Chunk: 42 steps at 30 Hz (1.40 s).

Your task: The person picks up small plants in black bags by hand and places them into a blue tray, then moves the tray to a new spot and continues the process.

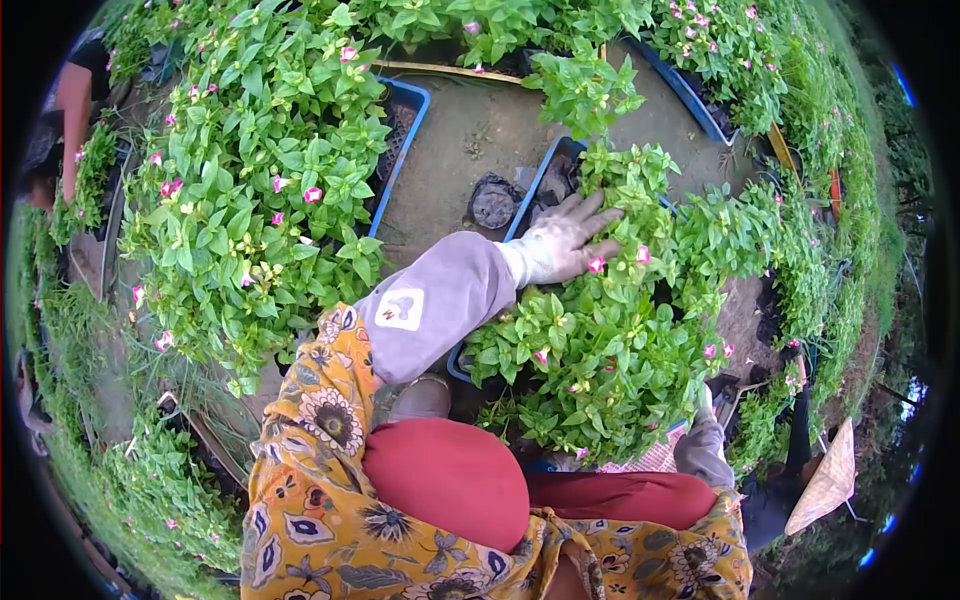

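My left hand (568, 240), in a soiled white glove, lies over the leaves with its fingers spread. Beneath and around it grow leafy plants (590, 340) with small pink flowers, standing in a blue crate (533, 190). Dark pots show at the crate's upper left end. At the lower right side of these plants, the cuff of my right hand (705, 405) is visible above a grey sleeve; the leaves hide its fingers. A dark round pot or bag (494, 202) sits on the ground left of the crate.
Another blue crate (408, 150) of flowering plants stands to the left, and a third blue crate (690, 95) at the upper right. One person bends at the far left edge. A second person, under a woven conical hat (825, 480), is at the lower right.
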Available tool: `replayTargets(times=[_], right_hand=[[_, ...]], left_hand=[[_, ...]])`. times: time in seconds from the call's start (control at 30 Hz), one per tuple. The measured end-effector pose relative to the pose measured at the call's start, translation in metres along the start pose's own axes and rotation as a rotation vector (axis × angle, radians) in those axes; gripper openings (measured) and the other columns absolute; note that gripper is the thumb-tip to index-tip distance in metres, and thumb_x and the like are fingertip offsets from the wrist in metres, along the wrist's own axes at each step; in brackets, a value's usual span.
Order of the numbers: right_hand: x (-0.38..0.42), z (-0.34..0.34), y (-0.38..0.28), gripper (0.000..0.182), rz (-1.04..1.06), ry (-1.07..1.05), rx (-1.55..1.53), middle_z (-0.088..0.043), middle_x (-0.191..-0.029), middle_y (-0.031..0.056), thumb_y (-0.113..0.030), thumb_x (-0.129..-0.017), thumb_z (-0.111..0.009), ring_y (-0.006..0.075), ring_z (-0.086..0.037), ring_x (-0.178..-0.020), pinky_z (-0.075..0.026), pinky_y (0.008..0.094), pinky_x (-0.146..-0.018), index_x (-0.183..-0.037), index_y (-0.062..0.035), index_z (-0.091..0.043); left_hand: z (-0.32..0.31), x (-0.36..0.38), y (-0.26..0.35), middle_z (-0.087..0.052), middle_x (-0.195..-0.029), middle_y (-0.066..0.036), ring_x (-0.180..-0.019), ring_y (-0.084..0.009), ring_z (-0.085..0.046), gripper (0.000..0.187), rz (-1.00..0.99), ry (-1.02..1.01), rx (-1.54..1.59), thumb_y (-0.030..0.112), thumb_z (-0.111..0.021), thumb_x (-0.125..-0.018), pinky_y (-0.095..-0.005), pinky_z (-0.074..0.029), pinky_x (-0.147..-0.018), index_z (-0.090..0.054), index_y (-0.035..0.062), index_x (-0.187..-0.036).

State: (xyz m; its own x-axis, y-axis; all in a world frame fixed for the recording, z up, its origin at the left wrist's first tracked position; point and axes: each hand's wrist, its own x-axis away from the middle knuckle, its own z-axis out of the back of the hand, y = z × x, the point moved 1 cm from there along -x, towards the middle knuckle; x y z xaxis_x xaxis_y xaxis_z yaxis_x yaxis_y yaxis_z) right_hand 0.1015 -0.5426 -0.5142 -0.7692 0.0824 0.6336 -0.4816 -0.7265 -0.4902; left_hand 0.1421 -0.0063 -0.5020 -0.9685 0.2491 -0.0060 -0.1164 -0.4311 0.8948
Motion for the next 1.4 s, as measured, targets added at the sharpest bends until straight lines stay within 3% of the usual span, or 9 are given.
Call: replayTargets(times=[0.1,0.23,0.37,0.47,0.63,0.83,1.0,1.23,1.4], right_hand=[[0.003,0.004,0.003,0.022,0.04,0.001,0.278,-0.071,-0.091,0.0083,-0.02,-0.085,-0.063,0.0213,-0.066,-0.081,-0.052,0.0341,-0.074,-0.098,-0.0041,-0.068],[-0.008,0.007,0.005,0.022,0.144,-0.03,0.683,-0.071,-0.091,0.009,-0.022,-0.084,-0.062,0.0232,-0.067,-0.081,-0.052,0.0355,-0.073,-0.096,-0.0051,-0.069],[-0.024,0.01,0.011,0.022,0.268,-0.083,0.969,-0.071,-0.09,0.0097,-0.024,-0.083,-0.062,0.0251,-0.067,-0.082,-0.053,0.0368,-0.073,-0.093,-0.0061,-0.07],[-0.043,0.014,0.068,0.024,0.438,-0.069,1.256,-0.07,-0.089,0.0122,-0.031,-0.078,-0.063,0.0313,-0.067,-0.085,-0.053,0.0422,-0.073,-0.086,-0.0101,-0.071],[-0.012,0.001,0.052,0.031,0.065,0.148,0.585,-0.069,-0.084,0.0163,-0.038,-0.076,-0.067,0.0355,-0.066,-0.079,-0.053,0.0449,-0.07,-0.085,-0.0088,-0.071],[0.013,-0.006,0.0,0.035,0.089,0.255,0.538,-0.069,-0.086,0.016,-0.025,-0.069,-0.08,0.0338,-0.067,-0.082,-0.053,0.039,-0.073,-0.096,-0.0067,-0.069],[0.008,0.01,-0.001,0.034,0.084,0.525,-0.102,-0.068,-0.093,0.0087,-0.008,-0.074,-0.076,0.0142,-0.06,-0.082,-0.048,0.0284,-0.075,-0.103,0.0026,-0.061],[0.044,0.048,-0.259,0.037,0.499,0.594,-0.399,-0.065,-0.104,0.007,-0.006,-0.08,-0.069,0.0152,-0.062,-0.088,-0.048,0.028,-0.082,-0.114,0.002,-0.059],[0.018,-0.024,-0.412,0.045,0.594,0.085,-0.282,-0.065,-0.104,0.0063,-0.005,-0.076,-0.074,0.0132,-0.062,-0.086,-0.05,0.028,-0.081,-0.115,0.0028,-0.055]], left_hand=[[-0.01,0.0,0.003,-0.03,-0.15,-0.018,-0.139,-0.041,-0.025,0.069,-0.009,0.012,-0.104,0.059,-0.041,-0.092,-0.0529,-0.021,-0.112,-0.031,0.0183,-0.147],[0.03,-0.003,-0.016,-0.063,-0.111,-0.015,-0.103,-0.0332,-0.059,0.034,-0.028,0.655,0.104,0.036,-0.052,-0.09,-0.0422,-0.045,-0.088,-0.064,0.0105,-0.109],[0.039,-0.054,-0.063,-0.064,-0.092,-0.019,-0.09,-0.0411,-0.058,0.03,0.066,0.62,0.174,0.032,-0.048,-0.093,-0.0434,-0.047,-0.081,-0.059,0.0061,-0.103],[0.049,-0.103,-0.054,-0.064,-0.107,-0.022,-0.106,-0.04,-0.058,0.052,0.38,0.223,-0.072,0.046,-0.039,-0.094,-0.0417,-0.043,-0.096,-0.066,0.0028,-0.105],[0.055,-0.137,-0.002,-0.061,-0.117,-0.024,-0.114,-0.0385,-0.056,0.074,0.623,-0.219,-0.358,0.063,-0.03,-0.092,-0.0422,-0.039,-0.102,-0.066,0.0006,-0.112],[0.024,-0.119,-0.024,-0.067,-0.098,-0.025,-0.098,-0.0393,-0.063,0.067,0.441,-0.048,-0.355,0.06,-0.041,-0.089,-0.0459,-0.046,-0.091,-0.067,-0.0018,-0.097],[-0.001,-0.108,-0.027,-0.068,-0.099,-0.018,-0.098,-0.032,-0.064,0.044,0.33,-0.186,-0.493,0.049,-0.057,-0.081,-0.0429,-0.045,-0.091,-0.07,0.01,-0.097],[-0.008,-0.096,-0.042,-0.061,-0.113,-0.015,-0.102,-0.0346,-0.059,0.046,-0.108,0.22,-0.199,0.047,-0.062,-0.078,-0.0441,-0.046,-0.09,-0.068,0.0086,-0.103],[0.006,-0.091,-0.019,-0.061,-0.113,-0.013,-0.103,-0.0328,-0.058,0.046,0.097,-0.269,-0.463,0.05,-0.056,-0.084,-0.0436,-0.047,-0.088,-0.063,0.0144,-0.112]])
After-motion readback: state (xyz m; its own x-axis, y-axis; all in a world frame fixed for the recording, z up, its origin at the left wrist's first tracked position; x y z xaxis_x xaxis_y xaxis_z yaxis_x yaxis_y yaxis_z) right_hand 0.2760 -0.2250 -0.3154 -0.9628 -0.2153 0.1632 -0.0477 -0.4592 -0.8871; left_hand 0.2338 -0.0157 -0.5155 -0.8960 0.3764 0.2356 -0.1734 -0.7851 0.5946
